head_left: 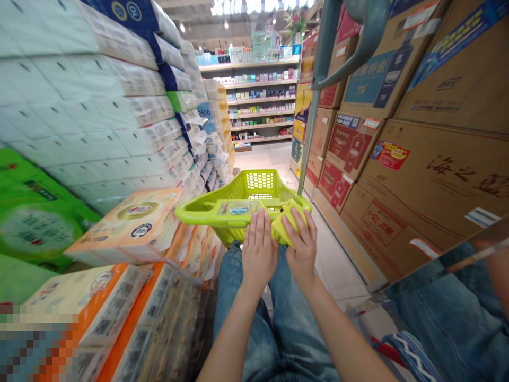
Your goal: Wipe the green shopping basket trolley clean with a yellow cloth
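A lime-green plastic shopping basket [207, 212] stands in front of my knees in a shop aisle. My left hand [259, 249] lies flat on its near rim, fingers stretched out and together, holding nothing. My right hand [303, 245] grips a yellow cloth [287, 223] pressed against the basket's near right corner. The basket's inside looks bare as far as it shows. My jeans-clad legs are below the hands.
Stacked tissue packs [119, 106] wall the left side, with orange packs [131, 228] low down. Cardboard boxes [429, 175] line the right. A grey-green pole [314, 106] rises by the basket. Shelves [258, 101] close the aisle's far end. Another person's clothing shows at bottom right.
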Tool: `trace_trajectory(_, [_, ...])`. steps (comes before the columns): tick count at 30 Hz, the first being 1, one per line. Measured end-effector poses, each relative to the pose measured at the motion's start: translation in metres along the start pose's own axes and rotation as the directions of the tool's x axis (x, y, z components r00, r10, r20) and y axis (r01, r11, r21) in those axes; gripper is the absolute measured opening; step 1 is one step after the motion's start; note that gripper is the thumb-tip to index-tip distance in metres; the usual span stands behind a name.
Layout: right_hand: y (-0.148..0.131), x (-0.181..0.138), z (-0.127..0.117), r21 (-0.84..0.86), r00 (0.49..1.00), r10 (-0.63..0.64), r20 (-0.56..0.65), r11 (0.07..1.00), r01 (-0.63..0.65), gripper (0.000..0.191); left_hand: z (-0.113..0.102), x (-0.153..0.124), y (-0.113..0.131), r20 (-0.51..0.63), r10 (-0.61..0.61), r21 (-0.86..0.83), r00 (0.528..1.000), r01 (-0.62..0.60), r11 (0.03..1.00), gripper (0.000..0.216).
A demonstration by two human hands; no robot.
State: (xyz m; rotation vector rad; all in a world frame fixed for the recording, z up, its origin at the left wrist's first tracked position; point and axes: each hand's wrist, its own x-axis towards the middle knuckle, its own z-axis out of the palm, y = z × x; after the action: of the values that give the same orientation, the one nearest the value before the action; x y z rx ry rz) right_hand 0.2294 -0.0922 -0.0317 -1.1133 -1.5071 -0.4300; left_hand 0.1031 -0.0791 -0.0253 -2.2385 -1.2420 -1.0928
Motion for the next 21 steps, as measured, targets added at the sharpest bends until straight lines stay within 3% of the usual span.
trace_trajectory(6, [0.022, 0.016, -0.015, 0.164, 0.947, 0.311, -0.082, 0.941, -0.295, 0.076, 0.001, 0.0, 0.002, -0.009, -0.013, 0.013, 1.0, 0.013, 1.0, 0.074])
trace_trajectory(9, [0.017, 0.018, -0.015, 0.207, 0.926, 0.37, -0.072, 0.914, -0.349, 0.076, 0.002, 0.001, 0.003, -0.008, -0.018, 0.023, 1.0, 0.018, 1.0, 0.073])
trace_trajectory(16, [-0.021, 0.0, 0.003, 0.019, 0.998, 0.058, -0.001, 0.998, -0.058, 0.057, 0.001, -0.001, 0.001, -0.011, -0.013, -0.004, 1.0, 0.013, 1.0, 0.071])
trace_trajectory(21, [-0.018, -0.003, 0.004, 0.009, 0.999, -0.019, 0.037, 1.0, 0.018, 0.055, 0.001, -0.002, -0.001, -0.003, -0.007, -0.003, 1.0, 0.007, 1.0, 0.07])
